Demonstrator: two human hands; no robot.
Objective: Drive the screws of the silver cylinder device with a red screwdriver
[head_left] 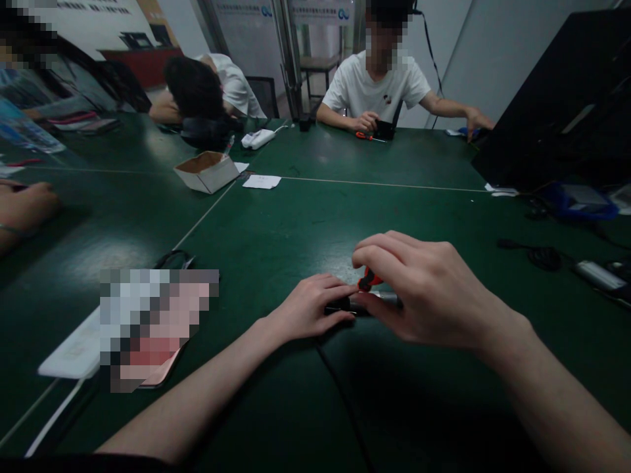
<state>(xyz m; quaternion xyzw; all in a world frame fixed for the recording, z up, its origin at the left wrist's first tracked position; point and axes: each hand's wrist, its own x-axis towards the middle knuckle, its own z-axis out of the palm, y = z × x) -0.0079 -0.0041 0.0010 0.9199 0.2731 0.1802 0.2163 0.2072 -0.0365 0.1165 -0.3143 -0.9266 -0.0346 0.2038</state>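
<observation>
My right hand point(419, 289) is closed around a short red and black handle point(367, 281), which looks like a screwdriver's; its tip is hidden. Under that handle a dark grey, tube-like device point(389, 299) lies on the green table. My left hand point(315, 305) rests on the tabletop with its thumb and fingers closed about the device's left end. What my fingers cover on the device cannot be made out. A dark cable point(340, 387) runs from near my left hand toward the table's front edge.
On the left lie a white power strip point(69, 351) and a pink phone-like slab point(170, 361). Beyond stand an open cardboard box point(210, 177) and a paper slip point(261, 182). Cables and a metal device point(599, 276) lie right. Across the table, a person has another screwdriver point(367, 136) nearby.
</observation>
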